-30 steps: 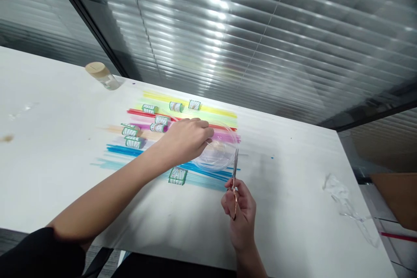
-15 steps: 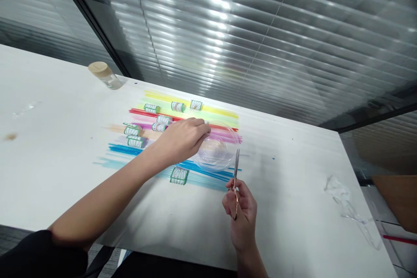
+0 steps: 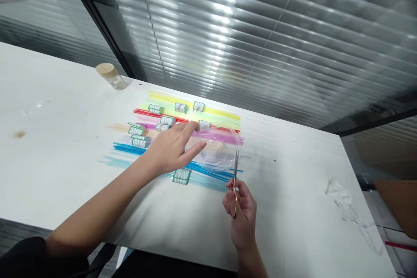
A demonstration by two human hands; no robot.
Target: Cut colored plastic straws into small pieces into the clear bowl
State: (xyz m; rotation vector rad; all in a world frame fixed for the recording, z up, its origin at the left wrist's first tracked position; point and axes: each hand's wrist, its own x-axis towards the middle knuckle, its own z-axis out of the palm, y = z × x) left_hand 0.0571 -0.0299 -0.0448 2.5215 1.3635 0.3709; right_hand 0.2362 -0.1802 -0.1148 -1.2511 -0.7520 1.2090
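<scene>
My left hand [image 3: 174,145] is over the bundles of coloured sticks, thumb and forefinger apart, with nothing visible between them. Just right of it lies a coil of clear tubing or line [image 3: 217,156], resting on the sticks. My right hand [image 3: 243,208] grips a pair of scissors [image 3: 235,182] by its copper-coloured handles, blades together and pointing away from me. The sticks run in rows: yellow [image 3: 159,95], red [image 3: 143,112], purple [image 3: 234,139], blue [image 3: 125,148] and pale blue [image 3: 211,181]. Several small green-and-white paper-wrapped rolls [image 3: 181,176] sit on them.
A clear jar with a beige lid [image 3: 110,76] stands near the table's back edge. Crumpled clear plastic [image 3: 340,193] lies at the right on the white table [image 3: 302,217]. Glass with blinds [image 3: 208,30] rises behind the table.
My left hand has shifted left from the clear coil and its thumb and fingers have spread apart. My right hand with the scissors has hardly moved. The view has shifted slightly.
</scene>
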